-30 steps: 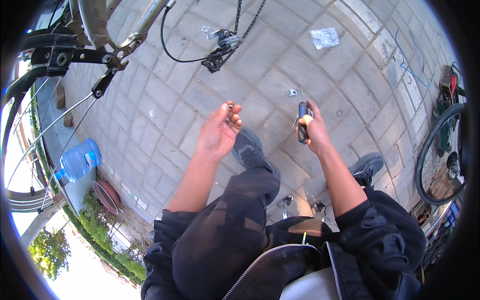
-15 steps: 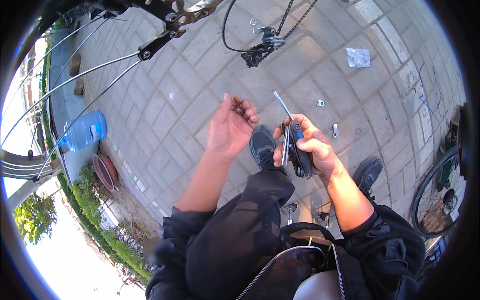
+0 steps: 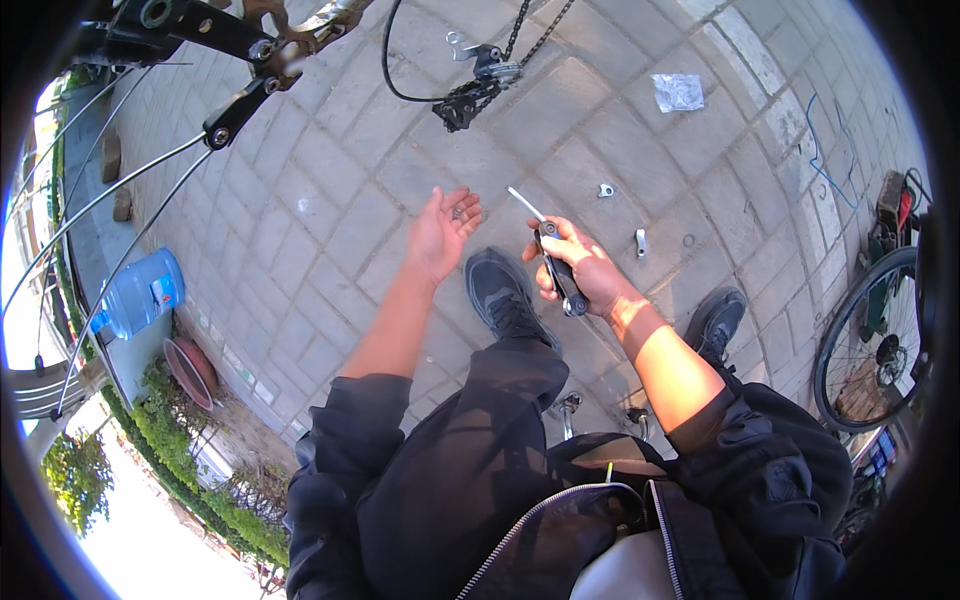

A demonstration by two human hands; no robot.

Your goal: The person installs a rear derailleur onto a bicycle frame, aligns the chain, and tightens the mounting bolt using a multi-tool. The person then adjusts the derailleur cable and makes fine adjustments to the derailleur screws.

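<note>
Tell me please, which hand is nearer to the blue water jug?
Left. The left hand is to the right of the water jug; the right hand, holding a folding multi-tool, is farther right.

We see a dark, plastic-like finish on the folding tool [image 3: 567, 289], whose extended bit [image 3: 526, 203] is bright, smooth metal. Our sleeves [image 3: 350, 435] are black cloth with a faint sheen. The paving [image 3: 330, 165] looks rough and matt, the jug [image 3: 140, 293] glossy translucent blue plastic, the packet [image 3: 679, 92] crinkled shiny film.
</note>
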